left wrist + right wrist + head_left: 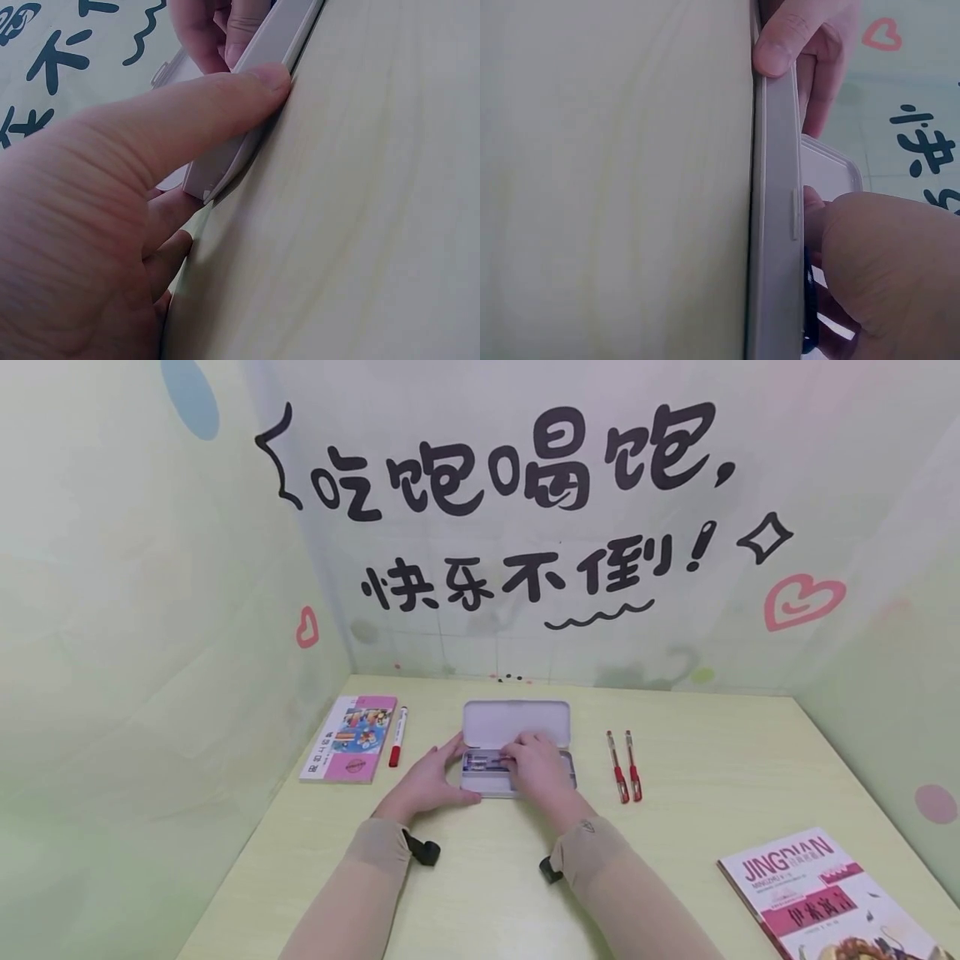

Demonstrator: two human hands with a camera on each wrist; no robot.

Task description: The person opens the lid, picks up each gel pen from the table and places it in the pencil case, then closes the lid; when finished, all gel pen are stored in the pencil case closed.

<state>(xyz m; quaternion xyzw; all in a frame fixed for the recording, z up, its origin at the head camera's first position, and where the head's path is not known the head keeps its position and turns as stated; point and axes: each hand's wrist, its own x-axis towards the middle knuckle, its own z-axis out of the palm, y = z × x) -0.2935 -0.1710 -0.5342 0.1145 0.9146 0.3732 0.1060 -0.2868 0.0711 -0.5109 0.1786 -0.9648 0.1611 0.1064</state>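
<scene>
An open pale pencil case [495, 787] lies on the table, its lid [516, 724] raised at the back. My left hand [431, 779] grips its left end, thumb on the front edge and fingers around the side; the left wrist view shows this thumb [247, 94] pressed against the case wall. Above the case my right hand [542, 768] reaches in with bent fingers. Beside those fingers lie pens [480, 763] in the compartment. A dark blue item [809, 300] shows by the right fingers in the right wrist view; whether they pinch it I cannot tell.
Two red pens [617, 767] lie side by side right of the case. To its left are a red and white marker [398, 737] and a pink book [348, 739]. Another book [825, 897] lies at the front right. A printed wall sheet [525, 643] stands behind the table.
</scene>
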